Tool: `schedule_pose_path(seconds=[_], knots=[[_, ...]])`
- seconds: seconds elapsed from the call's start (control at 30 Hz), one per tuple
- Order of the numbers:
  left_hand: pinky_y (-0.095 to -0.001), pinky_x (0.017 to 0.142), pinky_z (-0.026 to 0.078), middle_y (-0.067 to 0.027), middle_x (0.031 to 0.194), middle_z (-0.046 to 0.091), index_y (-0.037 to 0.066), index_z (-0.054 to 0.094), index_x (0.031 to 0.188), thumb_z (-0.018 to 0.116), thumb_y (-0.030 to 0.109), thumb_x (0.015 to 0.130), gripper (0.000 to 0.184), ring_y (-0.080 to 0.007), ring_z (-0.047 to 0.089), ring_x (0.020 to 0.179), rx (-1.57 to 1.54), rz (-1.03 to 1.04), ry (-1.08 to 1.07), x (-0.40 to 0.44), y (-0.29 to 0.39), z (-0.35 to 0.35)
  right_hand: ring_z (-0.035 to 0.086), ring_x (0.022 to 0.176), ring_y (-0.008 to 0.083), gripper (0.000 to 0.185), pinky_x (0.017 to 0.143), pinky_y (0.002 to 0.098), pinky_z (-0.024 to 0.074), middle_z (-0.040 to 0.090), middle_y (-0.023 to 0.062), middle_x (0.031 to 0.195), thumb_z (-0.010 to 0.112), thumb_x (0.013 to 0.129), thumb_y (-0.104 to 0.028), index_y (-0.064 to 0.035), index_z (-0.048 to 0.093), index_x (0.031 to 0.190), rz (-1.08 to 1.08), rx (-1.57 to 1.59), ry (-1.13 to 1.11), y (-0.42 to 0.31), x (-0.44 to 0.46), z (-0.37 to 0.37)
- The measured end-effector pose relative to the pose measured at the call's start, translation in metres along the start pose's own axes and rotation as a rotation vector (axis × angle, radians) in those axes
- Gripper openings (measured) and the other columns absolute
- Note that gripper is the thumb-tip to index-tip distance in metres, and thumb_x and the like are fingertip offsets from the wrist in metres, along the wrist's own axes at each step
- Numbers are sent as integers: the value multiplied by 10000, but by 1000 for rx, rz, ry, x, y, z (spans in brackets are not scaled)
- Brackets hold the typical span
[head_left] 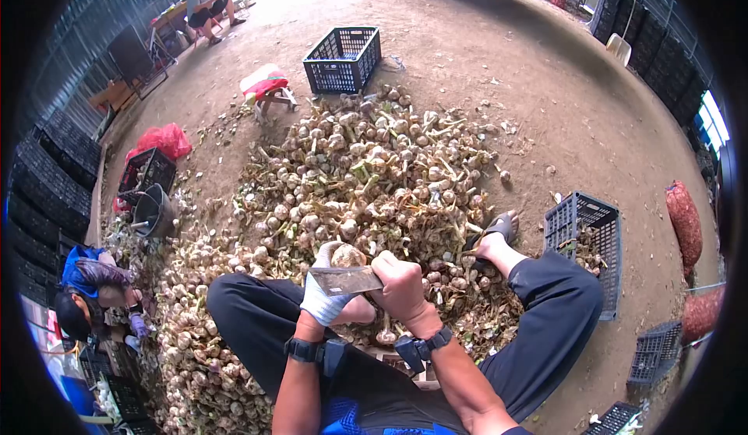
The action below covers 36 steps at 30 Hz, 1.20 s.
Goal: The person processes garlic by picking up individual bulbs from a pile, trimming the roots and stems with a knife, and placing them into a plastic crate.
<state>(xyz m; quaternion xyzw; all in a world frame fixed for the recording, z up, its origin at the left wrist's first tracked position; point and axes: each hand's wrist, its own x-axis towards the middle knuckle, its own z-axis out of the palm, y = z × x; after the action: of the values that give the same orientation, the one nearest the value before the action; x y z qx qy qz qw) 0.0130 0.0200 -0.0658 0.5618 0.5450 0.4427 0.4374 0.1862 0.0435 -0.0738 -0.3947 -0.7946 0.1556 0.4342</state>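
My left hand point(323, 291), in a white glove, holds a garlic bulb point(348, 257) above the edge of the heap. Bare and closed around the handle of a wide cleaver-like blade point(347, 281), my right hand point(401, 283) is just to the right of it. The blade lies across the front of the gloved hand, just below the bulb. Beyond both hands spreads a large heap of garlic point(366, 170) with stems and dry leaves. The blade hides part of the gloved fingers.
A black crate point(341, 73) stands behind the heap; another crate point(615, 240) is at the right. Left are a small stool point(273, 96), a dark bucket point(154, 211) and a co-worker point(89, 287) in gloves. Another person point(206, 7) sits farther back. Red sacks point(684, 225) lie far right.
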Motion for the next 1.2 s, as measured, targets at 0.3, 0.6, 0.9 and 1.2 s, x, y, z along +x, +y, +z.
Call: schedule_pose_path(seconds=[0.3,0.6,0.9,1.2], knots=[[-301,830,556,-62,1078,686,57,481,1281,853,114,700,692,-139,662,942,120,-28,0,0,-1,6,595,597,353,321,504,389,460,538,157,696,716,797,-300,-25,565,727,71,35,135,14,-14,25],[-325,766,568,-81,939,726,55,578,1132,882,226,660,587,-211,713,840,474,51,78,-5,15,23,622,653,362,135,556,427,501,606,159,794,652,766,-183,-64,592,791,134,76,191,28,-31,29],[-310,810,555,-89,957,693,23,544,1187,793,113,675,576,-176,690,889,241,127,116,-14,47,45,643,527,190,209,522,352,509,660,104,621,671,840,-230,-24,667,808,972,449,244,104,-90,64],[-291,902,525,-63,1137,630,31,471,1312,823,135,736,683,-148,625,1016,-218,53,45,-10,46,42,578,563,80,170,548,288,581,574,-21,668,658,938,-163,6,664,954,877,1453,55,13,-37,23]])
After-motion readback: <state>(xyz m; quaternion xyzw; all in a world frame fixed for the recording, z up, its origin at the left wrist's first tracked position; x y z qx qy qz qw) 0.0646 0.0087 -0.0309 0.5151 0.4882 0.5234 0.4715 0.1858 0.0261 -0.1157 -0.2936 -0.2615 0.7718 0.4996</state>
